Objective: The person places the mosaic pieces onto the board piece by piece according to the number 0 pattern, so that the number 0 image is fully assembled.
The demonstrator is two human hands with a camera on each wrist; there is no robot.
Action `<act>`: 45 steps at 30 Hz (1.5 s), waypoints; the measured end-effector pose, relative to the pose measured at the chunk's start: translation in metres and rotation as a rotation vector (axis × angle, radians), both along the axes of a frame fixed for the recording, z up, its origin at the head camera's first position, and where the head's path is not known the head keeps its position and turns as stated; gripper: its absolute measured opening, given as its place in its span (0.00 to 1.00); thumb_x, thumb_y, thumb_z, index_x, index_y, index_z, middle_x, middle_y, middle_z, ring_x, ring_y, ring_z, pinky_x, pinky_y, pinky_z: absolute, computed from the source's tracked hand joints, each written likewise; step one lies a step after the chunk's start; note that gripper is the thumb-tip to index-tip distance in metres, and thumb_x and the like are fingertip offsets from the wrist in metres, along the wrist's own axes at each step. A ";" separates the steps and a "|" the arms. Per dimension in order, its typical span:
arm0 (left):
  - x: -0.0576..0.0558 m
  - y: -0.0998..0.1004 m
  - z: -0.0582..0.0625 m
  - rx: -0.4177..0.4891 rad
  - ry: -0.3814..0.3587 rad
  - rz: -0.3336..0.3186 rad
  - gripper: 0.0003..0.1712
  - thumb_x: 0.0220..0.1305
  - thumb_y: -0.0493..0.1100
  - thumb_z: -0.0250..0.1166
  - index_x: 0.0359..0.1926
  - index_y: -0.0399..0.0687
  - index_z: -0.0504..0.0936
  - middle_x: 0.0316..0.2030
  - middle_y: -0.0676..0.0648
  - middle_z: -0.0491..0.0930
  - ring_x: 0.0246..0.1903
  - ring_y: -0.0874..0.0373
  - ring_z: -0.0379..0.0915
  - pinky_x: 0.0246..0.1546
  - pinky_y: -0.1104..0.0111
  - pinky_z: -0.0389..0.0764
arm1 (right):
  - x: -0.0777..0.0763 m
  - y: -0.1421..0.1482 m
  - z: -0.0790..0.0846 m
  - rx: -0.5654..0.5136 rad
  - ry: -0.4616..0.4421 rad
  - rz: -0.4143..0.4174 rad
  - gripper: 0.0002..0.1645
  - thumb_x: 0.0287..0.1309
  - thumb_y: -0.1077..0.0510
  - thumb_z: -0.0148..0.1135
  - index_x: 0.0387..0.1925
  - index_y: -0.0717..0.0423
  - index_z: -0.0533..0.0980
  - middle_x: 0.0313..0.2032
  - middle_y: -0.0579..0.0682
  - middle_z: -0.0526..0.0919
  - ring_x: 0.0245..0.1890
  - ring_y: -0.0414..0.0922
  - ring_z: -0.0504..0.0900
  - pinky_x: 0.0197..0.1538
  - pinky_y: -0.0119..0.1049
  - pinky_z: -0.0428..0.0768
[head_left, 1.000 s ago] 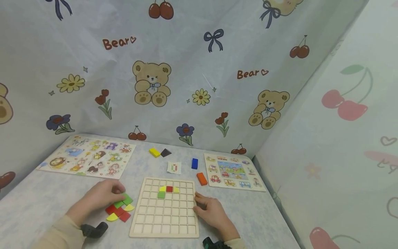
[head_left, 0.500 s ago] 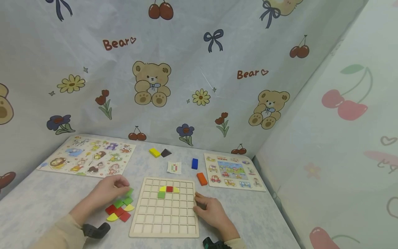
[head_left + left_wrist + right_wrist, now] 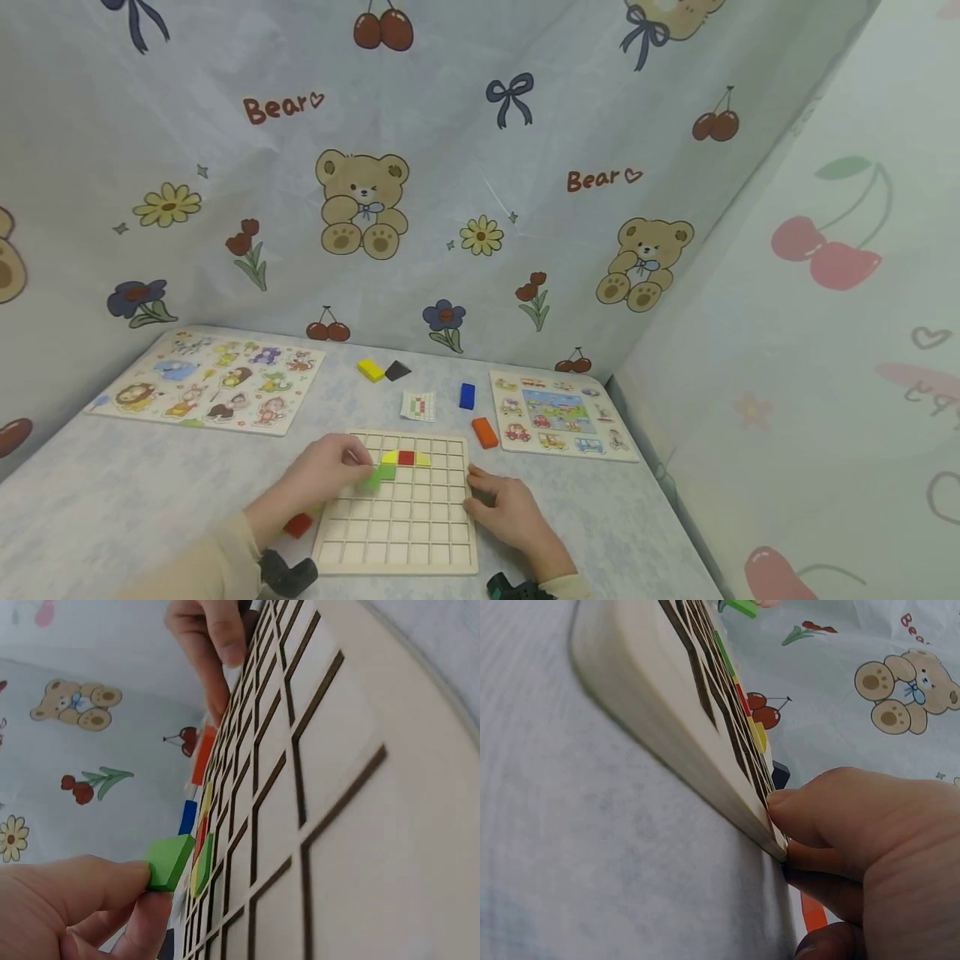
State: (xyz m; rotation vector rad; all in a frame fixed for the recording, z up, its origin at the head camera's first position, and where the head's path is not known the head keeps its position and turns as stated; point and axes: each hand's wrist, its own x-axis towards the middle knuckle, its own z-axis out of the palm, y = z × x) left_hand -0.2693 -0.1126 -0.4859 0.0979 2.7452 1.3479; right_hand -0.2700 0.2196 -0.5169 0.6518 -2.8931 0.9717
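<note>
My left hand (image 3: 330, 468) pinches a green square tile (image 3: 166, 864) between thumb and fingers, just above the upper left of the wooden grid board (image 3: 401, 533). Beside that tile, a green square (image 3: 387, 472) lies in a cell. The row above it holds a red square (image 3: 407, 457) between two yellow quarter-round pieces, one of them the right-hand yellow piece (image 3: 423, 459). My right hand (image 3: 512, 510) grips the board's right edge, its thumb (image 3: 799, 810) on top. Left of the board, a loose red tile (image 3: 297, 525) shows; my left arm hides most of the pile.
Behind the board lies a small pattern card (image 3: 418, 406). Around it are a yellow block (image 3: 371, 370), a dark piece (image 3: 397, 371), a blue block (image 3: 467, 397) and an orange block (image 3: 484, 432). An animal puzzle (image 3: 210, 379) lies left, a vehicle puzzle (image 3: 562, 417) right.
My left hand has picked a green tile from the loose pile and carried it right, over the board. The right hand has stayed at the board's edge.
</note>
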 end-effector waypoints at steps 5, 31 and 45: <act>0.003 0.015 -0.006 -0.063 0.011 -0.012 0.08 0.59 0.48 0.75 0.30 0.58 0.83 0.29 0.56 0.81 0.30 0.58 0.74 0.31 0.63 0.72 | 0.001 -0.002 0.001 -0.001 -0.001 0.002 0.27 0.64 0.49 0.69 0.61 0.56 0.81 0.65 0.47 0.80 0.65 0.51 0.79 0.63 0.52 0.78; 0.002 -0.027 0.012 -0.188 0.069 0.006 0.05 0.63 0.52 0.73 0.39 0.62 0.88 0.38 0.59 0.85 0.39 0.61 0.77 0.40 0.59 0.77 | 0.002 -0.002 0.003 -0.002 0.012 -0.016 0.26 0.63 0.51 0.69 0.59 0.56 0.82 0.64 0.48 0.80 0.65 0.52 0.79 0.64 0.53 0.77; 0.010 -0.097 -0.010 -0.130 -0.017 -0.069 0.22 0.55 0.51 0.78 0.51 0.54 0.87 0.47 0.52 0.85 0.51 0.51 0.80 0.53 0.48 0.80 | 0.001 -0.002 0.004 -0.002 -0.001 -0.016 0.26 0.63 0.50 0.69 0.60 0.56 0.82 0.64 0.48 0.81 0.64 0.52 0.80 0.63 0.54 0.78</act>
